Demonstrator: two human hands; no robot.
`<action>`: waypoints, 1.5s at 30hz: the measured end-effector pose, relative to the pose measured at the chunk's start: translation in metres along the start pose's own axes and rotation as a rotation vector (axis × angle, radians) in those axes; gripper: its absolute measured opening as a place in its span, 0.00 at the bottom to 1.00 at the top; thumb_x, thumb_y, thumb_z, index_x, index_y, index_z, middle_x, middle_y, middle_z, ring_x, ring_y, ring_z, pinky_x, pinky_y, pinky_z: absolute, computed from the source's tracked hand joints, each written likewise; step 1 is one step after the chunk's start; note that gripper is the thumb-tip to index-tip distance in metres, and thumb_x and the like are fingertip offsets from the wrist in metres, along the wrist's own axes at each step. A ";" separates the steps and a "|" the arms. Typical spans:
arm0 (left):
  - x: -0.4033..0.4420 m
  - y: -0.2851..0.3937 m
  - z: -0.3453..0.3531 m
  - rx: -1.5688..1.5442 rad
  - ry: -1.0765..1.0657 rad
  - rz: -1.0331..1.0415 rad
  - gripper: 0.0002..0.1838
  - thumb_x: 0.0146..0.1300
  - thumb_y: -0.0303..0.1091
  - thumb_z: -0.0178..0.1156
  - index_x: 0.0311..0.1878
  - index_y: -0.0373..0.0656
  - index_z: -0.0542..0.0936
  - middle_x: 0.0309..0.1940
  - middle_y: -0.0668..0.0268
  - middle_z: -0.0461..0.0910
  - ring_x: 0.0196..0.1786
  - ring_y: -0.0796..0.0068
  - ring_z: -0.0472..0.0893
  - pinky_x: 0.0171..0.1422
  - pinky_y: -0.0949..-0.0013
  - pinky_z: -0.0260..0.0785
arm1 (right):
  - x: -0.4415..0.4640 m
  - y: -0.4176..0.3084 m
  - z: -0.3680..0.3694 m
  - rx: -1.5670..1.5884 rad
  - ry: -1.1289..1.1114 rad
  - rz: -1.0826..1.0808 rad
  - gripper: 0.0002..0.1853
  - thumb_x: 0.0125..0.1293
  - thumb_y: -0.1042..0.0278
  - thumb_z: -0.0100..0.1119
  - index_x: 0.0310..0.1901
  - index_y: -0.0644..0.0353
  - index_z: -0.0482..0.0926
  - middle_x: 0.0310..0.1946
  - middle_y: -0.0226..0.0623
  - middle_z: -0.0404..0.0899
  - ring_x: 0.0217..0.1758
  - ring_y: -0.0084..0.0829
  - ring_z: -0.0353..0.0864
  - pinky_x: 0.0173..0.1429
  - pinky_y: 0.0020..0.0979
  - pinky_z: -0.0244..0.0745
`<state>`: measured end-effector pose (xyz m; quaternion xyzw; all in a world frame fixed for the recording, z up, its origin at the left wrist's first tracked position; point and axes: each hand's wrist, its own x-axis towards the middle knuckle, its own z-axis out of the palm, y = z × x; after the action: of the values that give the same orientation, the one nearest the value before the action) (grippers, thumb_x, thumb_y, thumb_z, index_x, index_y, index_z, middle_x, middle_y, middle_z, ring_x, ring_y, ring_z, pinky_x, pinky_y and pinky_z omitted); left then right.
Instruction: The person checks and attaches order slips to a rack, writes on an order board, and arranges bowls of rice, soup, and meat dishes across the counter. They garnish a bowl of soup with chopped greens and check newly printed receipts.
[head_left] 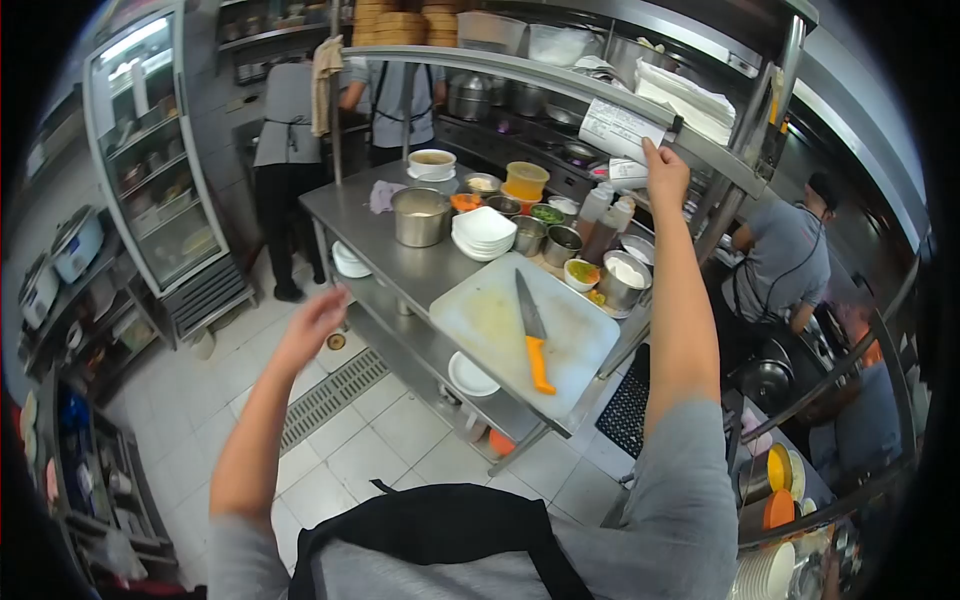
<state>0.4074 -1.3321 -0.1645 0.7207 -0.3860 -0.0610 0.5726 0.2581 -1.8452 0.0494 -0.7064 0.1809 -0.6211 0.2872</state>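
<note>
My right hand is raised to the metal shelf rail, its thumb and fingers pinching a printed order ticket. A second ticket hangs just below it. My left hand is in the air left of the steel table, slightly blurred, holding nothing, with its fingers loosely stretched. In front of me on the table lies a white cutting board, and on it a knife with an orange handle, its blade pointing away. Behind the board are stacked white bowls and a steel pot.
Squeeze bottles and several ingredient containers crowd the table's right side. White plates sit on its lower shelf. Folded white cloths lie on the upper shelf. People stand behind the table and at the right. A glass-door fridge stands left.
</note>
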 end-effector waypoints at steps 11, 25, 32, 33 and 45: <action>0.348 0.209 0.236 -0.503 -0.218 0.247 0.17 0.61 0.39 0.60 0.48 0.36 0.77 0.40 0.63 0.80 0.39 0.77 0.77 0.44 0.73 0.68 | -0.008 0.003 0.013 0.082 0.046 -0.005 0.18 0.58 0.61 0.63 0.18 0.64 0.74 0.13 0.22 0.68 0.19 0.13 0.58 0.23 0.24 0.55; 0.406 0.161 0.187 -0.646 -0.038 0.290 0.13 0.62 0.39 0.59 0.41 0.38 0.78 0.32 0.72 0.78 0.35 0.83 0.71 0.45 0.78 0.63 | -0.026 -0.010 0.072 -0.147 -0.319 0.097 0.09 0.56 0.68 0.63 0.35 0.66 0.81 0.24 0.29 0.76 0.26 0.19 0.70 0.31 0.22 0.65; 0.376 0.106 0.175 -0.535 -0.107 0.154 0.21 0.66 0.49 0.51 0.56 0.47 0.73 0.44 0.73 0.76 0.44 0.80 0.68 0.50 0.76 0.56 | -0.032 -0.035 0.029 0.175 0.059 -0.399 0.11 0.53 0.85 0.56 0.37 0.63 0.83 0.38 0.34 0.78 0.41 0.25 0.76 0.47 0.23 0.71; 0.368 0.095 0.171 -0.524 -0.139 0.150 0.20 0.67 0.49 0.50 0.56 0.48 0.73 0.45 0.73 0.76 0.44 0.80 0.68 0.50 0.76 0.56 | -0.025 -0.033 0.032 0.241 0.078 -0.259 0.12 0.54 0.86 0.56 0.38 0.63 0.83 0.39 0.33 0.78 0.41 0.22 0.76 0.47 0.22 0.71; 0.187 -0.064 -0.019 -0.332 0.047 -0.058 0.20 0.69 0.41 0.49 0.59 0.43 0.69 0.48 0.68 0.75 0.56 0.77 0.68 0.64 0.70 0.54 | -0.012 -0.028 0.052 -0.151 0.397 -0.469 0.12 0.55 0.74 0.63 0.42 0.62 0.81 0.37 0.38 0.77 0.41 0.29 0.75 0.46 0.29 0.70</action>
<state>0.5781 -1.4314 -0.1476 0.6283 -0.3359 -0.1236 0.6908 0.3041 -1.8072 0.0541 -0.6133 0.1112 -0.7809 0.0420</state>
